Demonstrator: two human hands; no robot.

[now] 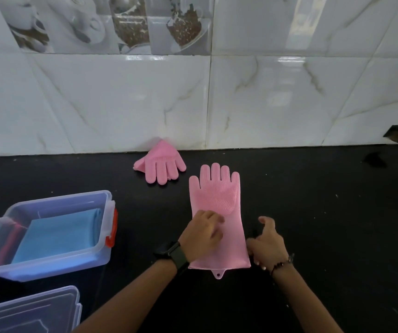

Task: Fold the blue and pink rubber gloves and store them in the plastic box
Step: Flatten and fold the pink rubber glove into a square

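Observation:
A pink rubber glove (217,195) lies flat on the black counter, fingers pointing to the wall, cuff toward me. My left hand (202,233) presses down on its wrist part, fingers curled. My right hand (266,246) touches the glove's right edge near the cuff, thumb raised, fingers bent; whether it pinches the edge is unclear. A second pink glove (162,165) lies folded against the wall. The clear plastic box (56,263) at the left holds folded blue gloves (58,233) and something red-pink at its left side.
The box's clear lid (25,311) lies at the lower left corner. A white marble-tile wall (121,104) rises directly behind the counter. Black counter (325,212) stretches to the right.

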